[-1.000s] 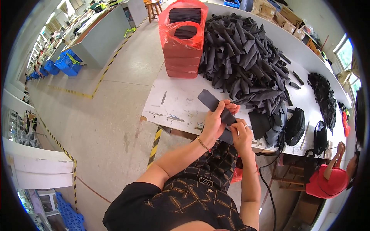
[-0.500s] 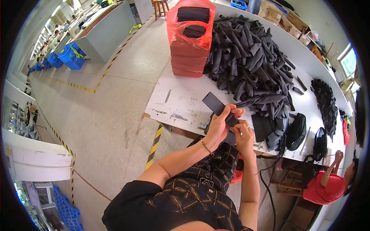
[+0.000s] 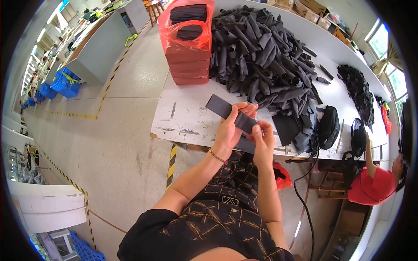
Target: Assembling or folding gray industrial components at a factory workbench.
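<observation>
One dark strip (image 3: 219, 106) is in the person's two hands, held slantwise above the table's near edge, to the right of the near left corner. The left hand (image 3: 230, 130) holds it, palm turned up, thumb over the strip and fingers spread beyond it. The right hand (image 3: 263, 139) has a narrow pinch on the strip's lower right end, thumb pressed on it. A second dark band (image 3: 247, 145) shows below the hands at the near edge; whether it joins the strip I cannot tell.

Farther in on the white table (image 3: 183, 114) lies one big heap of dark strips (image 3: 261, 56), too many to count. One red bag (image 3: 189, 67) stands just beside it, near the left edge, two dark stacks showing at its top. Right of the heap are three loose pieces (image 3: 325, 71). Several flat dark pieces (image 3: 305, 137) overlap near the near edge, then two black pouches (image 3: 328, 127) farther right. One smaller black heap (image 3: 359, 93) lies toward the right end. One co-worker in a red top (image 3: 372, 187) sits at the near edge there, an arm reaching to the right-hand pouch.
</observation>
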Demonstrator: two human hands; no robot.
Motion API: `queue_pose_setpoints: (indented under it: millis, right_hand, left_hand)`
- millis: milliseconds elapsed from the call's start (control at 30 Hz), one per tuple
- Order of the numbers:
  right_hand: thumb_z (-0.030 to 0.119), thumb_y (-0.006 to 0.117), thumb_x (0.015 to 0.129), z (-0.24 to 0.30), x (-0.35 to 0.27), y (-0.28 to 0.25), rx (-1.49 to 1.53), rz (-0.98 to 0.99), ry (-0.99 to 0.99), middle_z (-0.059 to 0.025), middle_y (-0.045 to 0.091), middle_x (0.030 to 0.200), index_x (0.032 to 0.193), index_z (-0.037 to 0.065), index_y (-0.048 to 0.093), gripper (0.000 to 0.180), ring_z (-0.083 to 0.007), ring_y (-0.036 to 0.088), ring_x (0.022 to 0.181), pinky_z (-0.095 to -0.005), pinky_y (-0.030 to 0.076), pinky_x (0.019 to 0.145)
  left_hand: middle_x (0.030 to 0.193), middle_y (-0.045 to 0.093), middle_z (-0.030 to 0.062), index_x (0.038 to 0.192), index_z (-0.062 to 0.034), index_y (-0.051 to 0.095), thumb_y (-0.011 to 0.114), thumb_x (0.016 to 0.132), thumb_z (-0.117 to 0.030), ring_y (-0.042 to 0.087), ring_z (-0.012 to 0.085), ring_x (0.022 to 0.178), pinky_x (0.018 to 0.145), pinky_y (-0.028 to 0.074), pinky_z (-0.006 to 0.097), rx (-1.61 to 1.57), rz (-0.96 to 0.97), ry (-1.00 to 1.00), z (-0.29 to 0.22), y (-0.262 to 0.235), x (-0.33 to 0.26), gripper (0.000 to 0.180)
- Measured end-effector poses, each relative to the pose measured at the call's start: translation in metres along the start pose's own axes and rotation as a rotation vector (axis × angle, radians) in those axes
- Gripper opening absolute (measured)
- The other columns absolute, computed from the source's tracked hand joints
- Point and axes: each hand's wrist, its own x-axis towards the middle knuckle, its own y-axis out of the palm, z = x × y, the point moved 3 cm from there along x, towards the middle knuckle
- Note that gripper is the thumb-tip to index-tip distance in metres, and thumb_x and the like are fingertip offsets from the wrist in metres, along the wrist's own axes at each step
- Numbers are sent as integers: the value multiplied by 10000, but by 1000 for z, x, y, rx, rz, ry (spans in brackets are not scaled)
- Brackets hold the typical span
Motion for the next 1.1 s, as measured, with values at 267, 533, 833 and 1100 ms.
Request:
queue_pose_setpoints:
  millis: [267, 533, 833, 1100]
  right_hand:
    - [45, 675, 848, 18, 7, -6, -506, -80, -423, -61, 589, 794, 869, 19, 592, 89, -165, 536, 705, -275, 425, 649]
    - [-11, 690, 798, 16, 6, -11, -548, -63, -454, -74, 603, 805, 847, 25, 605, 104, -239, 564, 714, -291, 447, 658]
    - [10, 814, 531, 35, -1, -13, -931, 300, -1049, -60, 603, 1024, 892, 125, 698, 396, -256, 559, 870, -357, 492, 700]
    - [198, 619, 927, -3, 2, -38, -142, -79, -44, -18, 609, 966, 988, -13, 661, 224, -108, 536, 819, -276, 467, 702]
  left_hand:
    - [884, 675, 150, 1020, 21, 609, 656, 897, -125, 679, 283, 829, 799, 559, 373, 209, -357, 50, -33, -49, -2, 197]
    - [932, 666, 157, 1015, 24, 588, 643, 911, -162, 676, 296, 837, 821, 561, 393, 108, -302, 132, -36, -52, 1, 221]
    - [958, 660, 145, 1139, 44, 550, 621, 918, -139, 680, 240, 827, 732, 593, 371, 281, -304, -145, -37, -65, -1, 295]
    - [995, 671, 130, 1244, 13, 524, 586, 919, -47, 678, 234, 851, 747, 591, 372, 361, -211, -49, -29, -56, -6, 336]
